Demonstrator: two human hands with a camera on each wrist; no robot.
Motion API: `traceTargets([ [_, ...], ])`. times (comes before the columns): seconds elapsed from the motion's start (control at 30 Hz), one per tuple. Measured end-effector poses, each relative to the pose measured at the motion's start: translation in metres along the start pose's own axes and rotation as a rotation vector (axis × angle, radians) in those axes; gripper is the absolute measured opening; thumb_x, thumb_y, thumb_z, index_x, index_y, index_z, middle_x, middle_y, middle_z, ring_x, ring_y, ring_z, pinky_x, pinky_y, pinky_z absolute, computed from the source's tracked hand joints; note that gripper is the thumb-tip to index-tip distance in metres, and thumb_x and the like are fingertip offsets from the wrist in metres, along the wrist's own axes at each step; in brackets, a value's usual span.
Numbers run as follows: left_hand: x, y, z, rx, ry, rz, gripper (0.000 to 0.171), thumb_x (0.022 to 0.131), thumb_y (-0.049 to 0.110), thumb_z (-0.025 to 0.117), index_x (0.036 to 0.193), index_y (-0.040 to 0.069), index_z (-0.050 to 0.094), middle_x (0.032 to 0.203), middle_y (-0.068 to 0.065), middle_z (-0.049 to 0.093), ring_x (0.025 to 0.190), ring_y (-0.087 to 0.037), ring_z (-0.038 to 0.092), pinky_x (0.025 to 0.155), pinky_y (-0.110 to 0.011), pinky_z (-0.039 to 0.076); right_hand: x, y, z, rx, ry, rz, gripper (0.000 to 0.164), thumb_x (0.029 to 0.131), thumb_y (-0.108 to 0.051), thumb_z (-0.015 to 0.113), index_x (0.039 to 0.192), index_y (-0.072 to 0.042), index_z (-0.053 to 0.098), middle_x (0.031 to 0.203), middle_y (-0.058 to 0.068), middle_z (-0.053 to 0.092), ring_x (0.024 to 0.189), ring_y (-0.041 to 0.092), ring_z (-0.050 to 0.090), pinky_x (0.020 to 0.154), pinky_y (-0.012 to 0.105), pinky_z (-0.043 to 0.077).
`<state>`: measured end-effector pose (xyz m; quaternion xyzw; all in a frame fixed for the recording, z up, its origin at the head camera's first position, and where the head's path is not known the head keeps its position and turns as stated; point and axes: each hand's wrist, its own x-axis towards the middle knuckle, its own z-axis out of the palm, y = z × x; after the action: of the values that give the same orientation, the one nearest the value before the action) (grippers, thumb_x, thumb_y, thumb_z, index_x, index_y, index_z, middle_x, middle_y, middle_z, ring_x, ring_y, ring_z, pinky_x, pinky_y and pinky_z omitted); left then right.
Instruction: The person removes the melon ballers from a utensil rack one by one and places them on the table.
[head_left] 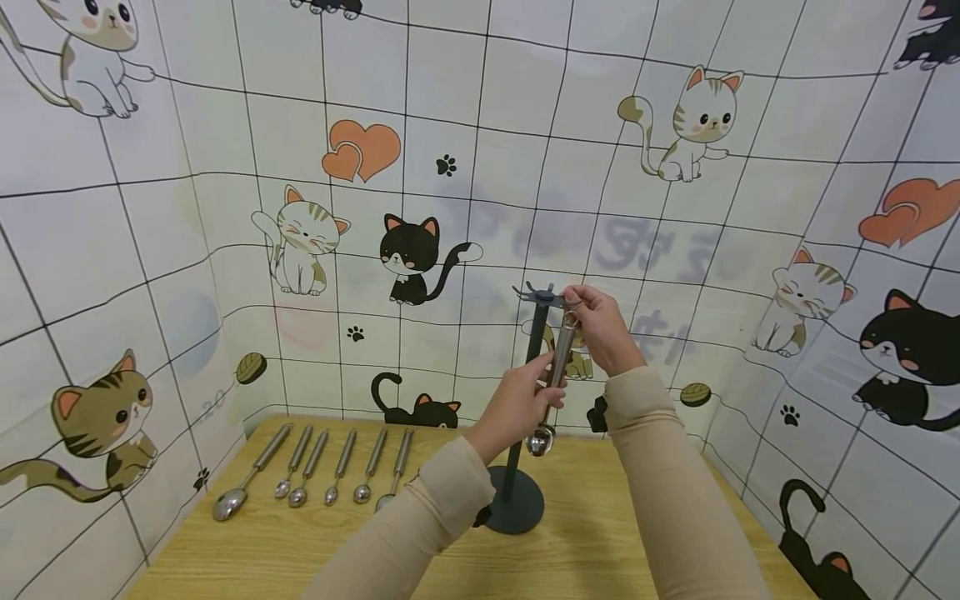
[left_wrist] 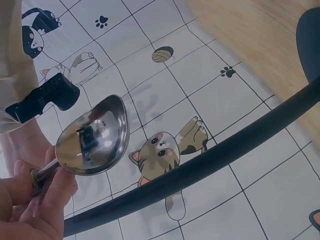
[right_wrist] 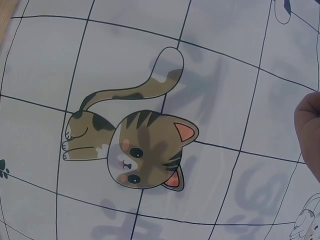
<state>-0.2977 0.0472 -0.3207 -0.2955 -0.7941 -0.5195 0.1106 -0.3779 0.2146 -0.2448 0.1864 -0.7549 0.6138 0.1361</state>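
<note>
My left hand [head_left: 517,404] grips the handle of a shiny metal spoon [head_left: 561,358], which hangs bowl down beside a dark rack [head_left: 536,333]. In the left wrist view, the spoon's deep bowl [left_wrist: 95,137] sticks out past my curled fingers [left_wrist: 55,192]. At the rack's top, my right hand [head_left: 603,329] pinches a hook near the ring at the handle's end; its fingertips hide part of this spot. The rack has a thin post, several hooks and a round base [head_left: 517,504]. Only an edge of my right hand [right_wrist: 309,130] enters the right wrist view.
On the left of the wooden table [head_left: 585,550] lies a row of several metal spoons [head_left: 345,458], with a larger spoon [head_left: 251,475] at its far left end. My left sleeve partly covers the row's right end. Cat-patterned sheeting [head_left: 510,125] walls the table's back and sides.
</note>
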Motion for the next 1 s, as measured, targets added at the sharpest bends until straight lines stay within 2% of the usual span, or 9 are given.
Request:
traceTargets([
  [0.13, -0.002, -0.003, -0.003, -0.012, -0.002, 0.009, 0.055, 0.1, 0.01, 0.063, 0.153, 0.015, 0.046, 0.107, -0.006, 0.072, 0.082, -0.013, 0.074, 0.064, -0.025, 0.054, 0.0, 0.0, 0.0, 0.01, -0.003, 0.0, 0.033, 0.106, -0.033, 0.05, 0.119, -0.005, 0.059, 0.094, 0.001, 0.053, 0.082, 0.018, 0.047, 0.074, 0.031, 0.041],
  [0.3, -0.004, -0.009, -0.006, 0.025, 0.011, 0.008, 0.049, 0.1, 0.012, 0.064, 0.148, 0.012, 0.05, 0.106, -0.004, 0.073, 0.081, -0.008, 0.072, 0.069, -0.026, 0.056, 0.0, 0.002, 0.0, 0.035, -0.015, -0.037, 0.034, 0.106, -0.033, 0.051, 0.117, -0.002, 0.059, 0.083, 0.004, 0.048, 0.072, 0.018, 0.039, 0.069, 0.032, 0.035],
  [0.4, -0.005, -0.013, -0.008, 0.037, 0.02, 0.014, 0.047, 0.1, 0.012, 0.063, 0.146, 0.01, 0.052, 0.106, -0.003, 0.073, 0.082, -0.006, 0.071, 0.072, -0.026, 0.057, -0.001, 0.002, 0.0, 0.037, -0.009, -0.044, 0.033, 0.105, -0.033, 0.052, 0.115, -0.003, 0.061, 0.083, 0.007, 0.049, 0.068, 0.015, 0.038, 0.065, 0.03, 0.034],
  [0.5, -0.006, -0.018, -0.011, 0.037, 0.03, 0.016, 0.048, 0.1, 0.011, 0.064, 0.146, 0.009, 0.051, 0.106, -0.002, 0.071, 0.082, -0.004, 0.07, 0.07, -0.025, 0.056, -0.001, 0.001, 0.0, 0.039, -0.008, -0.042, 0.029, 0.105, -0.033, 0.052, 0.112, -0.006, 0.061, 0.083, 0.007, 0.05, 0.067, 0.016, 0.037, 0.061, 0.029, 0.033],
  [0.63, -0.009, -0.023, -0.015, 0.016, 0.046, -0.012, 0.049, 0.099, 0.011, 0.065, 0.147, 0.012, 0.052, 0.105, 0.0, 0.07, 0.082, -0.005, 0.071, 0.06, -0.027, 0.049, -0.002, -0.002, 0.0, 0.049, -0.018, -0.037, 0.028, 0.106, -0.031, 0.051, 0.113, -0.005, 0.06, 0.08, 0.002, 0.05, 0.066, 0.017, 0.036, 0.059, 0.028, 0.032],
  [0.87, -0.014, -0.028, -0.021, 0.006, 0.054, -0.035, 0.042, 0.099, 0.01, 0.066, 0.14, 0.015, 0.058, 0.104, -0.002, 0.07, 0.082, -0.006, 0.071, 0.065, -0.029, 0.05, -0.002, -0.002, 0.001, 0.051, -0.006, -0.025, 0.026, 0.106, -0.031, 0.051, 0.111, -0.007, 0.06, 0.081, 0.006, 0.049, 0.069, 0.021, 0.036, 0.058, 0.029, 0.031],
  [1.0, -0.017, -0.03, -0.024, 0.025, 0.06, -0.045, 0.045, 0.099, 0.011, 0.066, 0.143, 0.015, 0.056, 0.105, -0.002, 0.069, 0.09, -0.01, 0.072, 0.067, -0.029, 0.053, -0.002, 0.0, 0.002, 0.052, -0.002, -0.031, 0.025, 0.105, -0.032, 0.051, 0.109, -0.009, 0.061, 0.081, 0.005, 0.048, 0.07, 0.023, 0.035, 0.059, 0.029, 0.031],
])
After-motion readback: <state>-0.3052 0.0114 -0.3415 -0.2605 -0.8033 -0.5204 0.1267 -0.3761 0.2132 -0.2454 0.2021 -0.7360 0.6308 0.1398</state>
